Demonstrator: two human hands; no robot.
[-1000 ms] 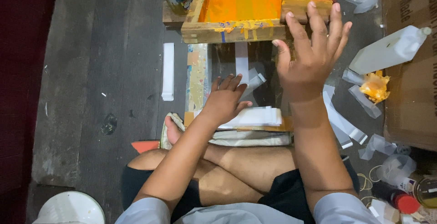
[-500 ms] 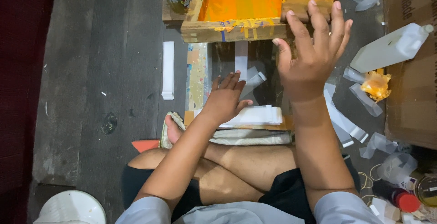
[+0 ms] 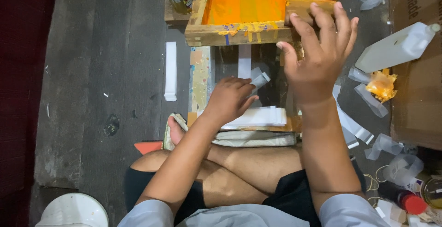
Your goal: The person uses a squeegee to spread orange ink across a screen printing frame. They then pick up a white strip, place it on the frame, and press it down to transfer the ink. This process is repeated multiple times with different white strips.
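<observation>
While I sit cross-legged on the floor, my right hand (image 3: 317, 58) rests on the near corner of the wooden screen frame (image 3: 239, 33), fingers spread, its grip open. My left hand (image 3: 230, 99) lies on the glass plate (image 3: 271, 70) below, its grip loosely curled beside a small white strip (image 3: 259, 78), above a stack of white strips (image 3: 262, 116).

The person wears a light grey-blue short-sleeved shirt (image 3: 239, 218) and black shorts (image 3: 290, 194). Both forearms are bare, and the legs are bare below the shorts. The left hand (image 3: 230, 99) and the right hand (image 3: 317, 56) have no gloves or rings.
</observation>
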